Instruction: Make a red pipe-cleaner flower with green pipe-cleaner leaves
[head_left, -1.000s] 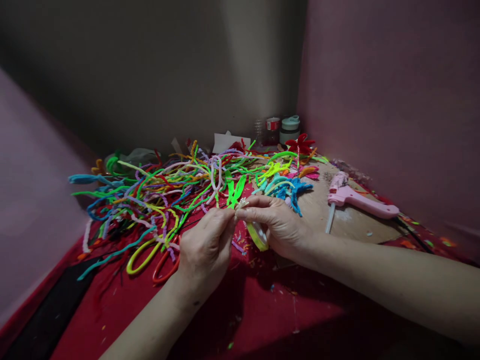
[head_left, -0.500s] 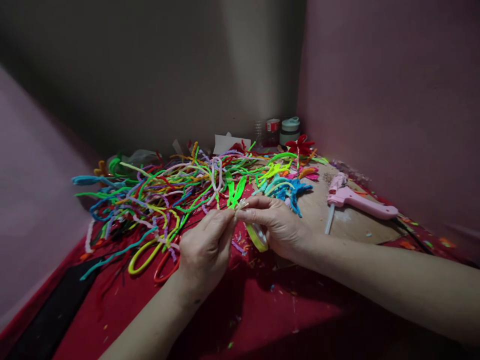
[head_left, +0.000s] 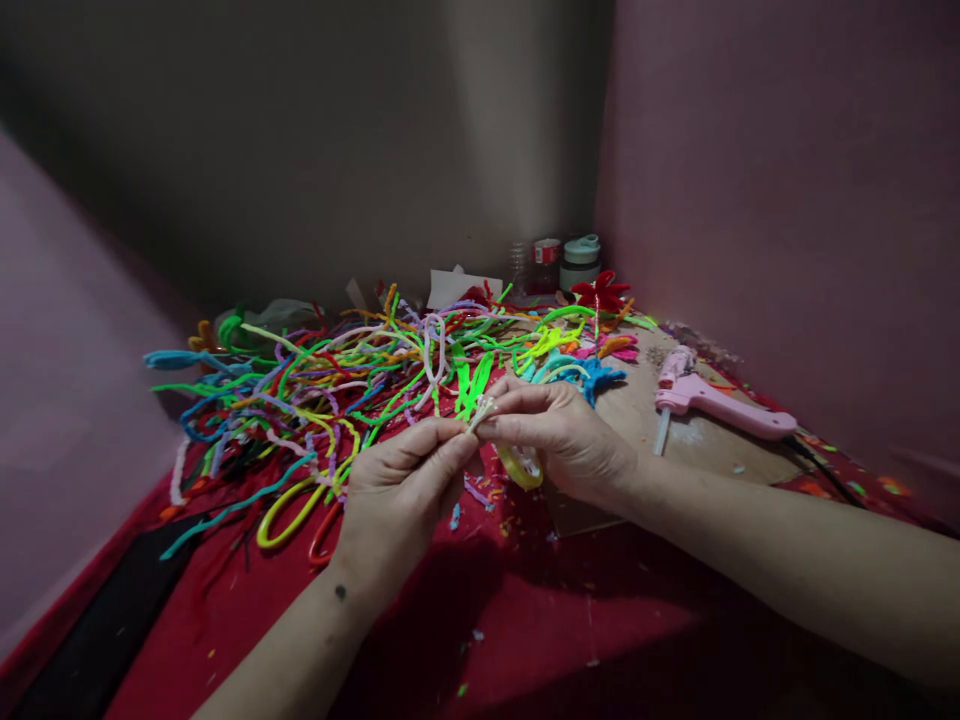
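My left hand (head_left: 409,480) pinches the lower end of a small bunch of pale, bead-tipped flower stamens (head_left: 485,408) between thumb and finger. Fingertips of my right hand (head_left: 562,430) are closed on the same bunch, just beside the left ones. Under the right palm shows a yellow ring, like a roll of tape (head_left: 519,470); whether the hand holds it I cannot tell. Just behind the fingertips stand bright green pipe-cleaner leaves (head_left: 472,380).
Many coloured pipe cleaners (head_left: 300,375) are heaped on the red cloth (head_left: 525,620). A pink glue gun (head_left: 720,400) rests on a board (head_left: 630,410) at right. Yellow-handled scissors (head_left: 289,540) lie left. A red flower (head_left: 600,292) and a lidded bottle (head_left: 580,262) stand behind.
My left hand has turned slightly and shifted left, its thumb now lying along the stamens. My right fingers have shifted a little, and the yellow ring under the palm has tilted.
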